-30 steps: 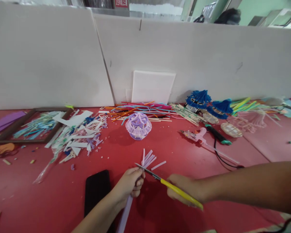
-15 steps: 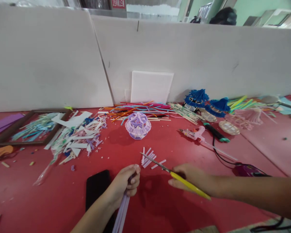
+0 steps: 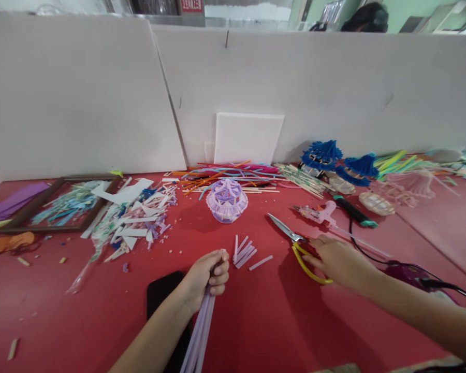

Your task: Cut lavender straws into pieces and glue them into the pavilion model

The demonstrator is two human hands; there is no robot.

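Observation:
My left hand [image 3: 207,280] is closed round a bundle of long lilac strips [image 3: 200,331], which hang down towards the bottom edge. My right hand [image 3: 334,258] has its fingers on the red and yellow handles of a pair of scissors [image 3: 290,231]. The blades point up and left, close to the table; whether they rest on it I cannot tell. Between my hands lie several short cut lilac pieces [image 3: 245,253]. Behind these stands a round lilac openwork ornament [image 3: 227,201] with a pleated band.
A pink glue gun [image 3: 317,213] lies beyond my right hand, its cord nearby. A black phone [image 3: 159,292] sits under my left forearm. Paper scraps [image 3: 140,217] and a wooden frame [image 3: 54,228] are at left. Coloured strips [image 3: 233,173] and blue ornaments [image 3: 320,155] line the white partition [image 3: 295,77].
My right hand has carried the scissors right, away from the cut pieces, and turned and lowered them beside the glue gun. My left hand still holds the strips.

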